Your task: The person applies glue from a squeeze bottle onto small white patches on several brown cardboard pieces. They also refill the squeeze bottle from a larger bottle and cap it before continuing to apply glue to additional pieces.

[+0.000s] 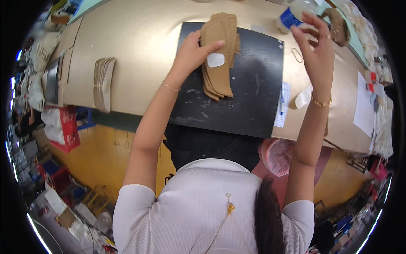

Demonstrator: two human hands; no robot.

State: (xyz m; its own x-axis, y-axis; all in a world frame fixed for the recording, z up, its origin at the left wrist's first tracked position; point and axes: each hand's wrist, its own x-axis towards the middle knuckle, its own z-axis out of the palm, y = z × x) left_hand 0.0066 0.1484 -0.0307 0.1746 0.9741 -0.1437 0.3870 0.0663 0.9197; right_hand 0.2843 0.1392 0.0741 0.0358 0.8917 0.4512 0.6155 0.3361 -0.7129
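A stack of brown cardboard-like cut pieces (221, 76), long and curved, lies on a black board (253, 97). On the top piece is a white rounded patch (215, 60). My left hand (192, 53) grips the stack's left side, its thumb across the top and its other fingers partly hidden at the edge. Raised over the right of the table, my right hand (315, 40) has its thumb and curled fingers apart, and I see nothing held in it. Close by it is a clear container with a blue label (289, 20). A rubber band (297, 55) lies below that container.
At left on the table (135, 55) stands another bundle of brown pieces (102, 84). A white roll-like piece (303, 97), a pen (282, 103) on lined paper (285, 116) and a white sheet (363, 103) lie at right. A pink-lined bin (277, 156) sits below the table's edge.
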